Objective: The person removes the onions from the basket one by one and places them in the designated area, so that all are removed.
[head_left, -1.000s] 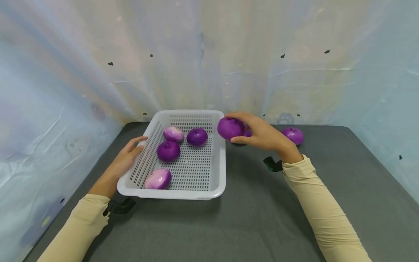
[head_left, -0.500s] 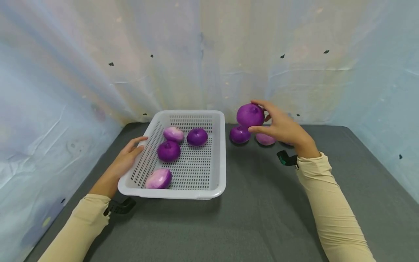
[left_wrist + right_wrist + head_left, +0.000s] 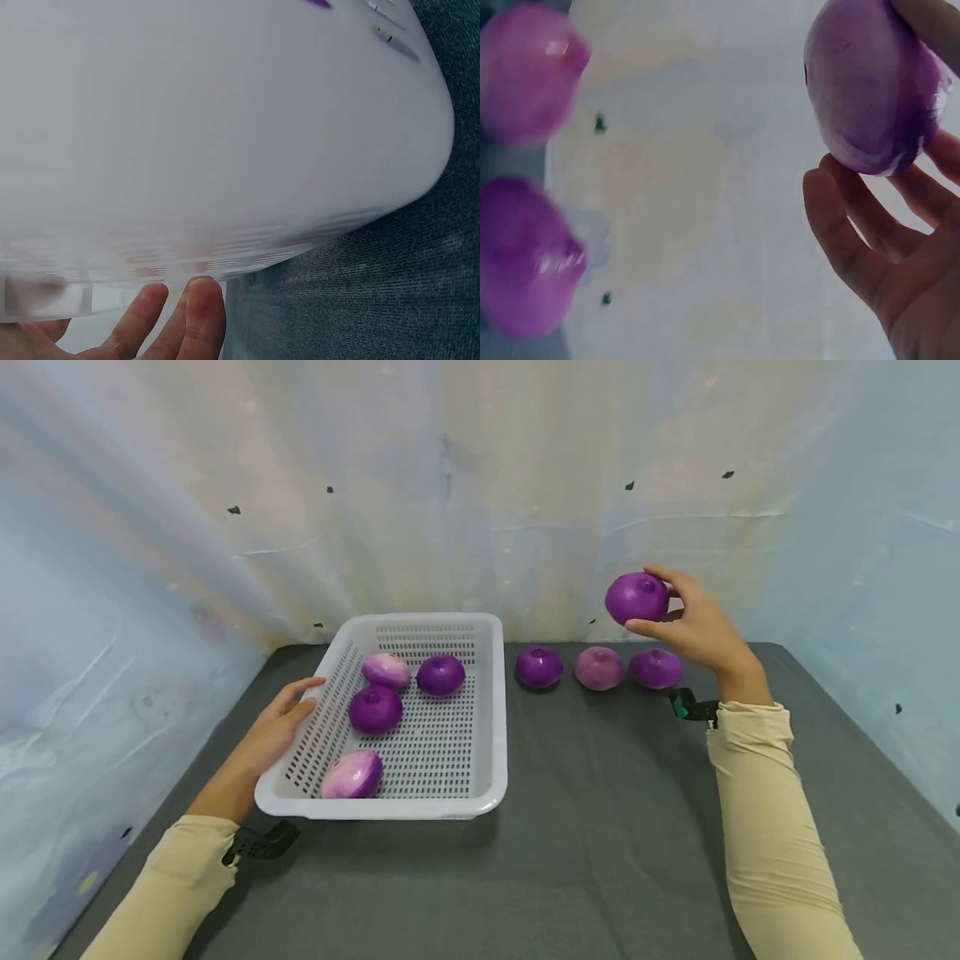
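My right hand [image 3: 701, 618] holds a purple onion [image 3: 636, 597] in the air at the back right, thumb below and fingers behind it. In the right wrist view the same onion [image 3: 874, 90] sits between the thumb and fingers. My left hand [image 3: 273, 727] holds the left rim of a white perforated basket [image 3: 491, 718]. In the left wrist view its fingers [image 3: 202, 315] lie by the basket's outer wall. Several onions lie inside, among them a dark one [image 3: 376, 709], another dark one [image 3: 441, 676] and a paler one [image 3: 352, 774].
Right of the basket, a dark onion [image 3: 538, 667], a pinker onion [image 3: 598, 668] and a purple onion [image 3: 656, 669] stand in a row along the back of the grey tabletop [image 3: 585, 860]. A pale curtain [image 3: 525, 485] hangs behind the table and at both sides.
My right hand has carried the onion from beside the basket's right rim to the right and upward, uncovering the row of onions. The left hand keeps its place on the basket.
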A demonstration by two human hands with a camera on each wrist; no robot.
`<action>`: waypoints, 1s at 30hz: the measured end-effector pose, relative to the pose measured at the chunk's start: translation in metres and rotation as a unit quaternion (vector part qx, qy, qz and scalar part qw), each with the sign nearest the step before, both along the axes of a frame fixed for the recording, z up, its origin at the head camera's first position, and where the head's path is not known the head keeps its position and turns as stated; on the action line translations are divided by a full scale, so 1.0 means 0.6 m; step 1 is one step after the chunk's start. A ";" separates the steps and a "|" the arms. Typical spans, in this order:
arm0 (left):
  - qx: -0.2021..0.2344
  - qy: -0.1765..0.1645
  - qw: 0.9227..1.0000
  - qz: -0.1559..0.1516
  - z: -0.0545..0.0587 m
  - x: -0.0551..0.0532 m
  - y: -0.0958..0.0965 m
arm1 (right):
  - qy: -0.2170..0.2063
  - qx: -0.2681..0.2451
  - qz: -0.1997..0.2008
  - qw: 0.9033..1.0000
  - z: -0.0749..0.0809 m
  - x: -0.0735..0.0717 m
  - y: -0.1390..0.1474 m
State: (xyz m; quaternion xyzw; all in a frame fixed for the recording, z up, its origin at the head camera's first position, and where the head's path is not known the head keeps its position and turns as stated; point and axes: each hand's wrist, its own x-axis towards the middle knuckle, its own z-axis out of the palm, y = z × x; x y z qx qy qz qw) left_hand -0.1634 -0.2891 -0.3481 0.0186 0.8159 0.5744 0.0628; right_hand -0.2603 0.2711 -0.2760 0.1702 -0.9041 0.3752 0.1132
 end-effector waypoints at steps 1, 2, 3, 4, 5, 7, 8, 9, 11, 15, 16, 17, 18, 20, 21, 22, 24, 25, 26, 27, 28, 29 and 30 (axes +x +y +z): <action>0.000 0.001 1.000 0.000 0.000 0.000 0.000 | -0.008 -0.003 -0.007 1.000 -0.004 -0.003 0.009; 0.002 0.001 1.000 -0.001 0.001 0.000 0.000 | -0.015 -0.005 -0.015 1.000 -0.008 -0.006 0.017; 0.003 0.002 1.000 -0.002 0.001 0.000 0.001 | -0.021 -0.007 -0.024 0.999 -0.012 -0.008 0.026; 0.004 0.003 1.000 -0.004 0.002 0.000 0.002 | -0.025 -0.008 -0.033 0.999 -0.016 -0.010 0.035; 0.008 0.002 1.000 -0.005 0.002 0.000 0.003 | -0.029 -0.009 -0.041 0.999 -0.019 -0.011 0.045; 0.010 0.000 1.000 -0.005 0.001 -0.001 0.005 | -0.031 -0.007 -0.059 0.998 -0.026 -0.014 0.062; 0.010 -0.002 1.000 -0.005 0.001 -0.001 0.005 | -0.029 -0.005 -0.067 0.997 -0.029 -0.016 0.070; 0.008 -0.004 1.000 -0.004 0.001 -0.002 0.005 | -0.028 -0.004 -0.076 0.997 -0.032 -0.017 0.078; 0.006 -0.006 1.000 -0.001 0.000 -0.002 0.004 | -0.027 -0.002 -0.090 0.996 -0.038 -0.019 0.091; -0.007 -0.002 1.000 0.003 0.000 -0.001 0.000 | -0.023 0.003 -0.113 0.993 -0.050 -0.023 0.113; -0.009 -0.002 1.000 0.004 0.000 0.000 -0.001 | -0.023 0.004 -0.118 0.993 -0.054 -0.024 0.118; -0.012 -0.003 1.000 0.005 0.001 0.000 -0.001 | -0.024 0.006 -0.123 0.992 -0.057 -0.025 0.123; -0.014 -0.005 1.000 0.007 0.002 0.001 -0.001 | -0.025 0.008 -0.127 0.992 -0.061 -0.026 0.129; -0.014 -0.009 1.000 0.009 0.003 0.002 -0.001 | -0.032 0.017 -0.132 0.991 -0.070 -0.030 0.140; -0.014 -0.011 1.000 0.009 0.004 0.002 0.000 | -0.038 0.024 -0.136 0.990 -0.075 -0.032 0.145; -0.014 -0.012 1.000 0.009 0.004 0.002 0.000 | -0.045 0.030 -0.137 0.989 -0.080 -0.034 0.151; -0.011 -0.015 1.000 0.008 0.005 0.003 0.001 | -0.062 0.043 -0.137 0.988 -0.090 -0.040 0.160; -0.010 -0.016 1.000 0.007 0.005 0.003 0.002 | -0.073 0.048 -0.137 0.987 -0.096 -0.042 0.164; -0.009 -0.015 1.000 0.006 0.005 0.002 0.002 | -0.085 0.052 -0.138 0.985 -0.101 -0.044 0.168; -0.009 -0.015 1.000 0.005 0.005 0.002 0.002 | -0.095 0.057 -0.139 0.984 -0.105 -0.045 0.171; -0.008 -0.015 1.000 0.005 0.005 0.002 0.002 | -0.104 0.062 -0.139 0.983 -0.109 -0.046 0.174; -0.009 -0.015 1.000 0.005 0.005 0.002 0.002 | -0.112 0.067 -0.141 0.981 -0.113 -0.047 0.176; -0.012 -0.014 1.000 0.004 0.004 0.001 0.002 | -0.121 0.074 -0.144 0.979 -0.116 -0.047 0.179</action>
